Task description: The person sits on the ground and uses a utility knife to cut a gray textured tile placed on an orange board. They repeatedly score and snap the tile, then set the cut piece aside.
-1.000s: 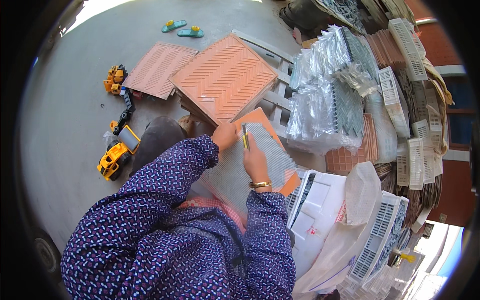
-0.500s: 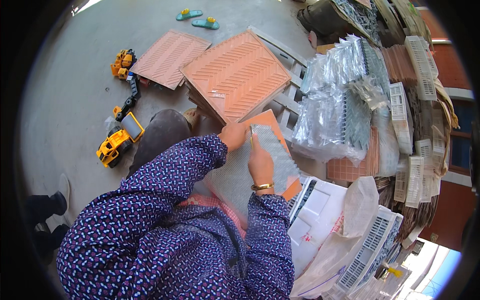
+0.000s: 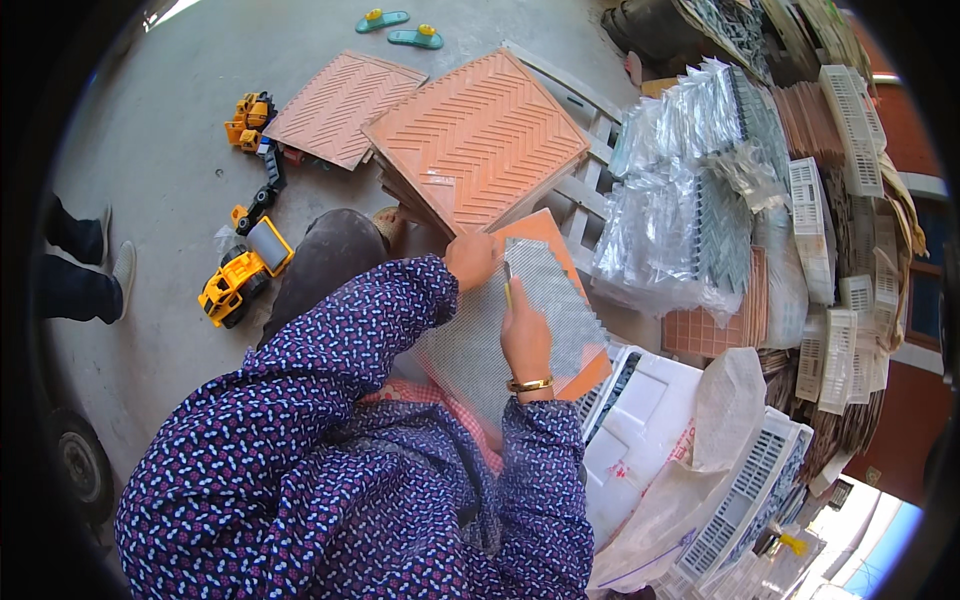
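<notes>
The grey mesh sheet (image 3: 520, 320) lies lengthwise away from the body. Right hand (image 3: 525, 335) pinches a thin yellow tool (image 3: 508, 285) on it; left hand (image 3: 470, 260), fingers curled, holds its far-left edge.

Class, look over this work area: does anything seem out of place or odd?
Yes. Yellow toy trucks lie scattered on the concrete floor beside the orange tile stacks, and two green sandals sit farther off. Toys look odd among building materials.

Head-worn fisheye, steeply downward, close
</notes>
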Action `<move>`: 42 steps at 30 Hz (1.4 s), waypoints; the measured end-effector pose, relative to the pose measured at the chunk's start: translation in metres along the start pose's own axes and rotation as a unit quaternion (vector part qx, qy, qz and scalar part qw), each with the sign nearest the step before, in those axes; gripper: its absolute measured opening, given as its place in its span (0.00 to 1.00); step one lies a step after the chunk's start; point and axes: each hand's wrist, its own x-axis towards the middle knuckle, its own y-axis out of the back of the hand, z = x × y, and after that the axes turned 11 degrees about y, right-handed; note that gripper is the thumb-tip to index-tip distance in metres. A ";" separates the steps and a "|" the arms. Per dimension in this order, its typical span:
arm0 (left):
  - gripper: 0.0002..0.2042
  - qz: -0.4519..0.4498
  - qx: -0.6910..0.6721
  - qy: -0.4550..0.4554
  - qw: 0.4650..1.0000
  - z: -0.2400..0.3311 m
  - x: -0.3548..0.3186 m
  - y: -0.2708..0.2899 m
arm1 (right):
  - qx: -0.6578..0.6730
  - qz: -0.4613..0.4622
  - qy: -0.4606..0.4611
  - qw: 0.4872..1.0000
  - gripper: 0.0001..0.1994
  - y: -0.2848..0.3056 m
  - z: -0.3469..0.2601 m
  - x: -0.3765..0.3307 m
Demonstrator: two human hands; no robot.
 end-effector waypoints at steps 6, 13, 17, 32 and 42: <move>0.06 -0.017 -0.011 -0.011 1.000 -0.001 0.003 0.002 | 0.033 -0.022 -0.014 0.999 0.26 0.005 0.001 -0.008; 0.06 -0.096 -0.040 -0.049 0.993 0.005 0.001 0.016 | 0.250 -0.038 -0.079 0.964 0.27 0.009 0.022 -0.007; 0.05 -0.114 -0.052 -0.093 0.988 0.000 0.008 0.013 | 0.370 -0.068 -0.110 0.920 0.26 0.010 0.028 -0.005; 0.03 -0.073 -0.137 -0.091 0.984 -0.004 0.000 0.005 | 0.487 0.014 -0.195 0.851 0.27 -0.018 0.002 -0.010; 0.04 -0.064 -0.205 -0.090 0.973 -0.005 -0.002 0.005 | 0.515 0.061 -0.202 0.830 0.29 -0.039 -0.024 -0.012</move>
